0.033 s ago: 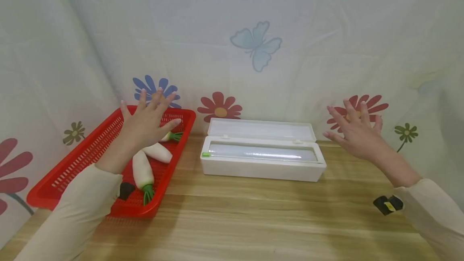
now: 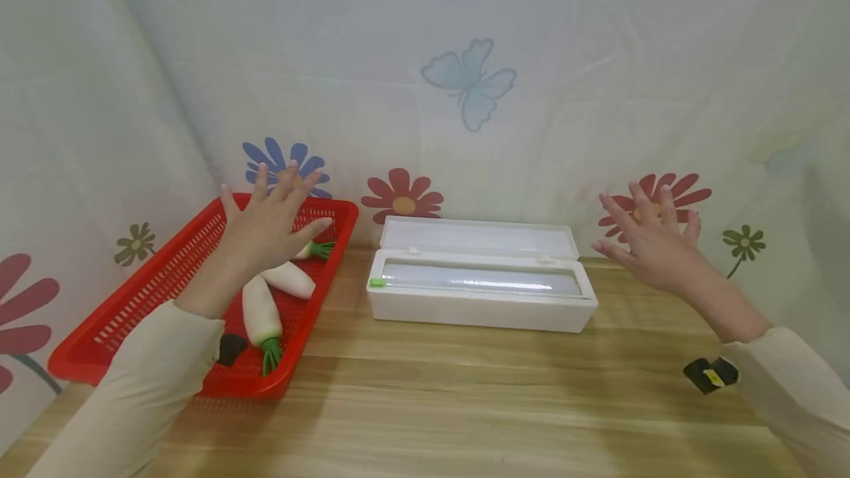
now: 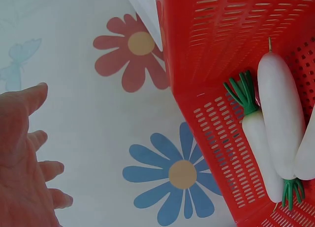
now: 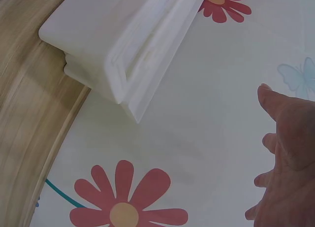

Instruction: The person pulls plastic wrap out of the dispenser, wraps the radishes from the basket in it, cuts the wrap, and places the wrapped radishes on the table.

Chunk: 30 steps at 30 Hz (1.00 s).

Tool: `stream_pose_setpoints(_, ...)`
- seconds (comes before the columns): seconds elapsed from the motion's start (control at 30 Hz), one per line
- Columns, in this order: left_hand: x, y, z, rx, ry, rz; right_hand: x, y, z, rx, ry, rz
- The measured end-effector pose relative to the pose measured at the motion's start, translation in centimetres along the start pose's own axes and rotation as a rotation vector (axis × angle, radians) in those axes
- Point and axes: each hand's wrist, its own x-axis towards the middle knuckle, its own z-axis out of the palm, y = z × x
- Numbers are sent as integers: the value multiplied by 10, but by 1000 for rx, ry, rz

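Note:
Fingers spread, my left hand (image 2: 262, 231) hovers above a red plastic basket (image 2: 348, 223) in the head view and holds nothing. Several white radishes with green tops lie in the basket; one radish (image 2: 261, 308) points its leaves toward me, and another radish (image 3: 280, 113) shows fully in the left wrist view. My right hand (image 2: 657, 246), also spread and holding nothing, is raised to the right of a white cling film box (image 2: 478, 313). Its lid (image 2: 478, 237) is tipped back, showing a shiny roll of film (image 2: 478, 279) inside. A small green tab (image 2: 377, 282) sits at its left end.
The basket and the box stand on a wood-grain table (image 2: 425, 397), with a gap between them. Behind is a pale curtain (image 2: 332, 35) printed with flowers and a butterfly. A black strap piece (image 2: 710, 375) hangs at my right wrist.

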Motion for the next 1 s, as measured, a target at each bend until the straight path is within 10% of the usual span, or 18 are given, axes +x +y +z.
stream_pose_setpoints(1.0, -10, 20, -24, -95, 40, 38, -9, 7, -21, 27, 43, -16)
